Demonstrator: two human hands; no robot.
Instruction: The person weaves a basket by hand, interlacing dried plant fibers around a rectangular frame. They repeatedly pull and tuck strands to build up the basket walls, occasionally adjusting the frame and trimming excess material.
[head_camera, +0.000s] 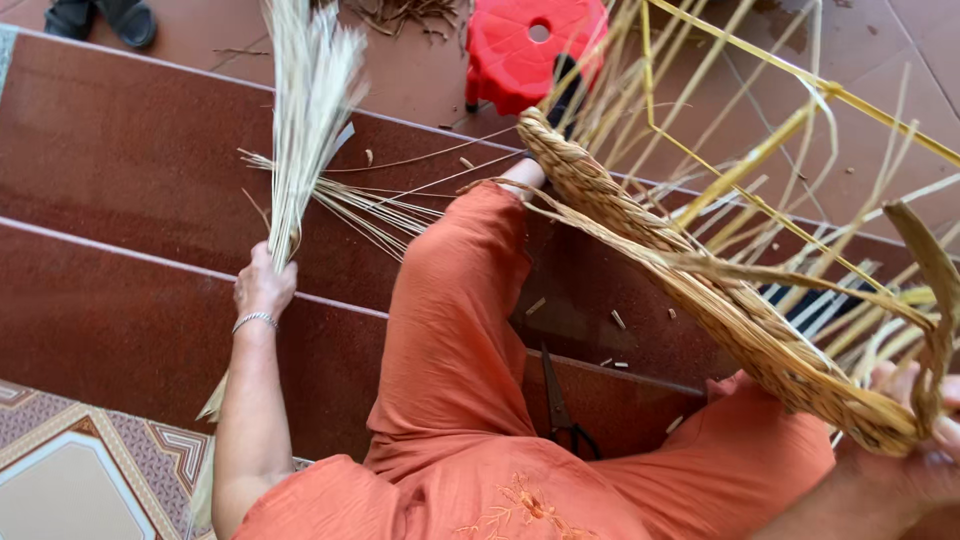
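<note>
My left hand (263, 285) is closed around a bundle of pale dry straw stalks (305, 110), held upright above the red-brown steps at the left. My right hand (915, 425), at the lower right edge, grips the rim of a half-woven straw basket (700, 290). The basket lies tilted across my right knee, and loose stalks fan out of it toward the upper right. A yellow frame of thin strips (800, 100) stands up inside those loose stalks. My legs in orange trousers (450, 340) fill the middle.
Black scissors (560, 410) lie on the step between my legs. A red plastic stool (530, 45) stands on the tiled floor at the top. More loose straw (370, 205) lies on a step. A patterned tile (80, 470) fills the lower left. Dark footwear (100, 18) sits top left.
</note>
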